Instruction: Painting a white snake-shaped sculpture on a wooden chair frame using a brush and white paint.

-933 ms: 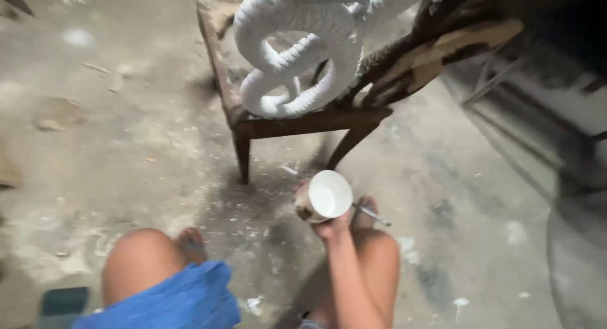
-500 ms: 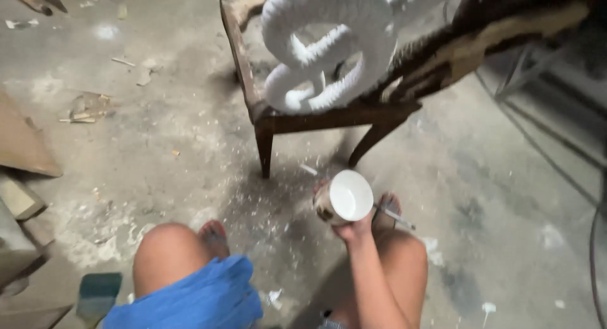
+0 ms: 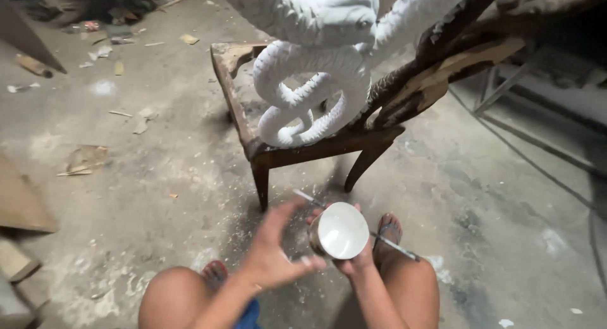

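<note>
Dusty concrete floor lies under me. My right hand grips a white cup and a thin brush; my left hand, fingers spread, touches its side. Beyond stands a wooden chair holding a white snake sculpture.

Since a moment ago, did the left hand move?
Yes. The left hand was out of sight before; now it has come up beside the cup, below the chair.
</note>
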